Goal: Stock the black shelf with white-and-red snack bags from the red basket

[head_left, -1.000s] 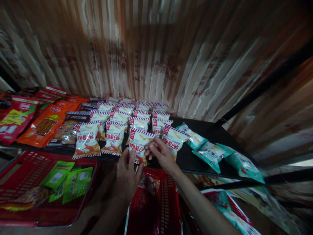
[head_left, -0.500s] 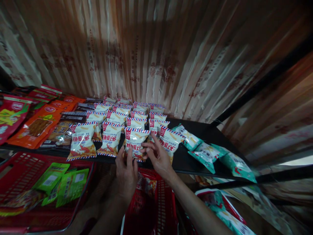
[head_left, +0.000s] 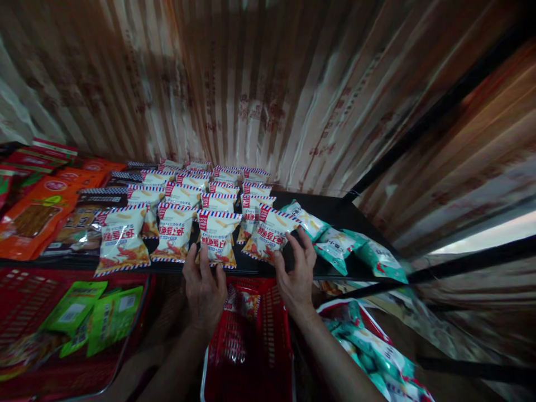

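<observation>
Rows of white snack bags with striped edges stand on a black shelf point(head_left: 255, 272). My left hand point(head_left: 205, 290) is at the lower edge of a front-row bag point(head_left: 218, 237), its fingers apart and touching the bag's front. My right hand point(head_left: 296, 273) has its fingers spread at the right side of the rightmost front bag point(head_left: 270, 231), which leans a little. Neither hand is wrapped round a bag. Two more front bags, one point(head_left: 175, 231) beside the other point(head_left: 122, 237), stand to the left.
Teal bags point(head_left: 335, 245) lie on the shelf at the right. Orange packets point(head_left: 37, 215) are at the left. Below are a red basket with green packets point(head_left: 138, 312), a middle red basket point(head_left: 274, 335) and a container of teal bags point(head_left: 377, 349). A black bar point(head_left: 419, 134) slants at the right.
My right hand has moved right, from the middle front bag to the rightmost one, and its fingers have spread. The rightmost bag sits slightly further forward and left. The camera view has shifted.
</observation>
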Demonstrator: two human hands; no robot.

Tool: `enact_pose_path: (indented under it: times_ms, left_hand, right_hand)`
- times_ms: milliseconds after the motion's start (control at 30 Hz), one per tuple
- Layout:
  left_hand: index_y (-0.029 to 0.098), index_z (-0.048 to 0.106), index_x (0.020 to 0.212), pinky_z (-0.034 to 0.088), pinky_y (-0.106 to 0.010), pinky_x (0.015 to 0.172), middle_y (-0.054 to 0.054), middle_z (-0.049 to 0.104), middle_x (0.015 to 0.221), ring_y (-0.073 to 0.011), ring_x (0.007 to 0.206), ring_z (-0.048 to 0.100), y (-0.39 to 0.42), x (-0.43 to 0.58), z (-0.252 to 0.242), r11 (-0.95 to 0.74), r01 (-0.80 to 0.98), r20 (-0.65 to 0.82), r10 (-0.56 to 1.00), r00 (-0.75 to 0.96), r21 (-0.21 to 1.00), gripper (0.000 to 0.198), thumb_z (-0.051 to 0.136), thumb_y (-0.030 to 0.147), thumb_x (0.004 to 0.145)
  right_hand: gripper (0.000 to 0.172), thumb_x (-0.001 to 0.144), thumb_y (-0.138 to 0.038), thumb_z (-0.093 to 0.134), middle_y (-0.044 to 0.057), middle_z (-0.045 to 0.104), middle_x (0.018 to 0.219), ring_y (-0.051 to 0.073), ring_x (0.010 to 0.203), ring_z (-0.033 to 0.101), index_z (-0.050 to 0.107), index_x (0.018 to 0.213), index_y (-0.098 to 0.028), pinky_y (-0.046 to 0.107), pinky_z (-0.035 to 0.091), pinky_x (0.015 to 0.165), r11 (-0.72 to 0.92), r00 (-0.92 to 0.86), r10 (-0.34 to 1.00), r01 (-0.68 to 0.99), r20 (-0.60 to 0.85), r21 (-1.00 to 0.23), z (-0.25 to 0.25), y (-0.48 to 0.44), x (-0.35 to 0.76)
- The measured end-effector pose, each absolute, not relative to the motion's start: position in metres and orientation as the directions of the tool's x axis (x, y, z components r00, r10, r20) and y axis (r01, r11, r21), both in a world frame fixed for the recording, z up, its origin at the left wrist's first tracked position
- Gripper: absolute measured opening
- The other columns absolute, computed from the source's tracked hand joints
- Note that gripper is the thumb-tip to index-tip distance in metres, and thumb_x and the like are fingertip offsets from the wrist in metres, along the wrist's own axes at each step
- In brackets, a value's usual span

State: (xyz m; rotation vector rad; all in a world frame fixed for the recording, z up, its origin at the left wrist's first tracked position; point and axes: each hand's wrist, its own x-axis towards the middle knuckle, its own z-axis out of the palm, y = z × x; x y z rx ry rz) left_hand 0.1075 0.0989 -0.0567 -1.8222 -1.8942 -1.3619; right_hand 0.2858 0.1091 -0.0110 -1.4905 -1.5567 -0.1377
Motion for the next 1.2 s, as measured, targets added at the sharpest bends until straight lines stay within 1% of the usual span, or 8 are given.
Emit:
enact_pose_path:
  times_ms: [100, 200, 300, 433, 600, 900, 1067, 1200]
  left_hand:
    - [0.011, 0.044, 0.131, 0.040, -0.045, 0.099, -0.021, 0.037, 0.136, -0.0311, 0.127, 0.037, 0.097, 0.108, -0.056, -0.190, 0.872, 0.697, 0.685, -0.211, 0.451, 0.051, 0.055, 0.021, 0.082]
    - [0.019, 0.051, 0.126, 0.041, -0.047, 0.098, -0.017, 0.033, 0.139, -0.0307, 0.128, 0.035, 0.096, 0.109, -0.055, -0.209, 0.870, 0.701, 0.686, -0.195, 0.446, 0.044, 0.056, 0.021, 0.083]
    - [0.023, 0.056, 0.123, 0.041, -0.047, 0.098, -0.014, 0.031, 0.141, -0.0307, 0.128, 0.036, 0.096, 0.110, -0.055, -0.226, 0.867, 0.702, 0.689, -0.180, 0.444, 0.041, 0.057, 0.021, 0.082]
    - [0.021, 0.057, 0.122, 0.042, -0.044, 0.098, -0.015, 0.032, 0.139, -0.0303, 0.126, 0.037, 0.098, 0.110, -0.056, -0.227, 0.872, 0.703, 0.691, -0.170, 0.434, 0.040, 0.058, 0.021, 0.082]
    - [0.018, 0.056, 0.123, 0.040, -0.046, 0.099, -0.018, 0.035, 0.137, -0.0313, 0.126, 0.038, 0.099, 0.109, -0.059, -0.235, 0.883, 0.718, 0.679, -0.151, 0.407, 0.041, 0.059, 0.022, 0.082]
    - [0.016, 0.054, 0.126, 0.040, -0.046, 0.099, -0.019, 0.035, 0.137, -0.0318, 0.126, 0.038, 0.097, 0.109, -0.058, -0.237, 0.880, 0.719, 0.678, -0.155, 0.413, 0.045, 0.060, 0.022, 0.081]
    - [0.017, 0.053, 0.126, 0.041, -0.045, 0.098, -0.018, 0.033, 0.138, -0.0309, 0.126, 0.037, 0.097, 0.110, -0.057, -0.239, 0.874, 0.715, 0.680, -0.160, 0.424, 0.046, 0.060, 0.020, 0.080]
    - [0.017, 0.052, 0.126, 0.040, -0.045, 0.098, -0.018, 0.032, 0.138, -0.0306, 0.127, 0.036, 0.096, 0.111, -0.056, -0.238, 0.873, 0.710, 0.686, -0.159, 0.425, 0.046, 0.060, 0.018, 0.080]
  right_hand:
    - [0.051, 0.085, -0.038, 0.053, 0.016, 0.031, 0.142, 0.030, 0.133, 0.031, 0.042, 0.131, -0.020, 0.053, 0.035, 0.104, 0.216, 0.195, 0.780, 0.808, 0.594, -0.549, -0.017, 0.111, 0.284]
    - [0.058, 0.084, -0.039, 0.055, 0.017, 0.024, 0.145, 0.030, 0.135, 0.029, 0.036, 0.136, -0.019, 0.050, 0.036, 0.104, 0.194, 0.195, 0.823, 0.785, 0.533, -0.588, -0.021, 0.113, 0.280]
    - [0.060, 0.085, -0.036, 0.054, 0.016, 0.026, 0.144, 0.029, 0.134, 0.030, 0.032, 0.139, -0.020, 0.049, 0.035, 0.105, 0.192, 0.204, 0.831, 0.768, 0.518, -0.611, -0.026, 0.116, 0.280]
    - [0.060, 0.086, -0.030, 0.052, 0.015, 0.032, 0.140, 0.026, 0.133, 0.033, 0.029, 0.141, -0.021, 0.047, 0.036, 0.106, 0.247, 0.182, 0.817, 0.747, 0.547, -0.617, -0.033, 0.120, 0.281]
    - [0.057, 0.086, -0.025, 0.051, 0.014, 0.033, 0.140, 0.025, 0.132, 0.035, 0.031, 0.140, -0.022, 0.043, 0.040, 0.103, 0.309, 0.132, 0.823, 0.712, 0.552, -0.631, -0.039, 0.123, 0.277]
    - [0.057, 0.086, -0.022, 0.048, 0.012, 0.041, 0.139, 0.025, 0.131, 0.038, 0.032, 0.140, -0.023, 0.048, 0.034, 0.107, 0.356, 0.032, 0.867, 0.660, 0.498, -0.662, -0.037, 0.127, 0.283]
    - [0.056, 0.087, -0.023, 0.046, 0.013, 0.040, 0.141, 0.024, 0.132, 0.036, 0.029, 0.141, -0.023, 0.048, 0.033, 0.108, 0.393, -0.011, 0.858, 0.660, 0.514, -0.641, -0.040, 0.126, 0.284]
    - [0.056, 0.088, -0.028, 0.047, 0.012, 0.028, 0.147, 0.026, 0.136, 0.029, 0.030, 0.141, -0.023, 0.048, 0.031, 0.109, 0.380, 0.002, 0.852, 0.686, 0.524, -0.621, -0.036, 0.125, 0.283]
